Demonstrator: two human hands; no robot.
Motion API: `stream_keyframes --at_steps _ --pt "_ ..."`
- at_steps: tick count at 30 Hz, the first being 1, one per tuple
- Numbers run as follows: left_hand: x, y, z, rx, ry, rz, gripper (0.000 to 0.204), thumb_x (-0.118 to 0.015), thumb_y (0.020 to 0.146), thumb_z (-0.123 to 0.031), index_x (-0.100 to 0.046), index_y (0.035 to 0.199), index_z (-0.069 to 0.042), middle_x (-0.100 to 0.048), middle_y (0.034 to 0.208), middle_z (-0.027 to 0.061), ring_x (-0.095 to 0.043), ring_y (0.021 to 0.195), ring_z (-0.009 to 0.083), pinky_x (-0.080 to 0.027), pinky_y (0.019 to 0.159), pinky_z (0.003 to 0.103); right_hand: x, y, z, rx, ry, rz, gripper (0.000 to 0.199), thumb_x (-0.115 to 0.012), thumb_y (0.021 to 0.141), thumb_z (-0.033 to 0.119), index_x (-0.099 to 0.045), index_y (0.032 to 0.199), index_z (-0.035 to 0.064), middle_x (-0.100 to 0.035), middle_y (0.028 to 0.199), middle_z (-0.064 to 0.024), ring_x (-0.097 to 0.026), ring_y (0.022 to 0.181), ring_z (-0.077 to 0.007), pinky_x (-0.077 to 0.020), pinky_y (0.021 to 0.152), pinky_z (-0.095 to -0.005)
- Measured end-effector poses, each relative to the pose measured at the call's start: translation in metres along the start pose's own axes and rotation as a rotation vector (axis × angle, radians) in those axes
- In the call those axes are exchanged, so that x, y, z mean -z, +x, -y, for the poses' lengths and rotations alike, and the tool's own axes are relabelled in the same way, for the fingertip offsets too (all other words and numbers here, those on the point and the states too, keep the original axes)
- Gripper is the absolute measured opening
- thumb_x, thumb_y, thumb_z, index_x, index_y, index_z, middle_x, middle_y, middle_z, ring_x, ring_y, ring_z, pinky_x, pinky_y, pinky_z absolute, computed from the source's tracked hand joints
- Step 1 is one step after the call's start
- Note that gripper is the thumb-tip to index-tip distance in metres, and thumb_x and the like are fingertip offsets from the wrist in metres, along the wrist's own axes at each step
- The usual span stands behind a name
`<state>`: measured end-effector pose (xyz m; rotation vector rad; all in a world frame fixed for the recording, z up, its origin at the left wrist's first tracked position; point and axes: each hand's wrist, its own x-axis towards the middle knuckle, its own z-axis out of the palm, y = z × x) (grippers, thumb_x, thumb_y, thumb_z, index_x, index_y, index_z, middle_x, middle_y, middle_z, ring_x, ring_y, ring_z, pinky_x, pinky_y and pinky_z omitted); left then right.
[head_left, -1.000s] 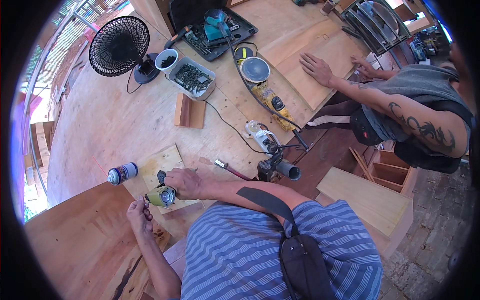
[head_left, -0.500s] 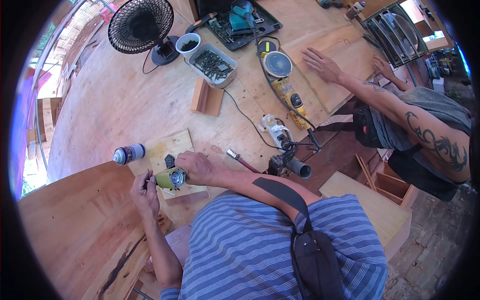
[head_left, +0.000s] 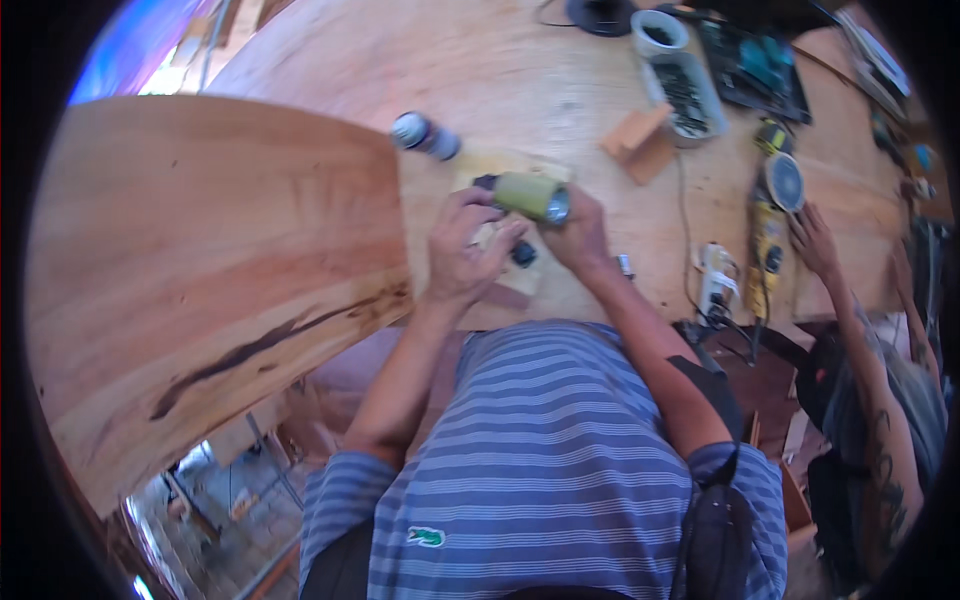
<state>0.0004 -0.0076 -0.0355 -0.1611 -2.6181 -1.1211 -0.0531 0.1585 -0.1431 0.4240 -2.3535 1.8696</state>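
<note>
A green cylindrical tool housing (head_left: 530, 196) with a metal-rimmed end is gripped by my right hand (head_left: 580, 235), over a small wooden board (head_left: 515, 162) on the bench. My left hand (head_left: 462, 250) is close beside the housing's other end, its thumb and fingers apart; nothing shows between them. Whether its fingertips touch the housing is unclear through the blur. A small dark part (head_left: 522, 253) lies under the housing, near my left thumb. Behind my left hand, a spray can (head_left: 426, 135) lies on its side.
A large curved wood panel (head_left: 220, 220) stands at left. Farther right are an L-shaped wood piece (head_left: 640, 145), a tub of screws (head_left: 690, 95), a white cup (head_left: 660, 33), a power strip (head_left: 716, 280) and a yellow angle grinder (head_left: 768, 240). Another person's hand (head_left: 815, 240) rests beside the grinder.
My view has swung left, so the bench things sit farther right. The housing has turned its metal end rightward. My left fingers have gone from a pinch to spread apart.
</note>
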Motion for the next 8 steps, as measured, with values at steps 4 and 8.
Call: stream_keyframes --at_steps 4,8 --pt "-0.009 -0.013 0.012 0.054 -0.017 -0.192 0.018 -0.074 0.089 0.000 -0.070 0.106 0.004 -0.070 0.108 0.0190 -0.071 0.094 0.0332 -0.059 0.084 0.037 -0.004 -0.003 0.002 -0.035 -0.036 0.044 0.019 -0.079 0.077 0.006 -0.072 0.095 0.0050 -0.071 0.086 -0.0170 -0.072 0.078 -0.0381 -0.0573 0.068 -0.0434" --pt "-0.005 -0.031 0.018 0.566 -0.289 -0.234 0.034 -0.067 0.100 -0.010 -0.062 0.133 0.000 -0.063 0.137 0.0201 -0.072 0.101 0.0330 -0.060 0.091 0.038 -0.003 -0.003 0.004 -0.088 0.127 0.070 0.029 -0.079 0.079 0.004 -0.077 0.108 0.0060 -0.078 0.097 -0.0153 -0.078 0.089 -0.0275 -0.0612 0.075 -0.0386"
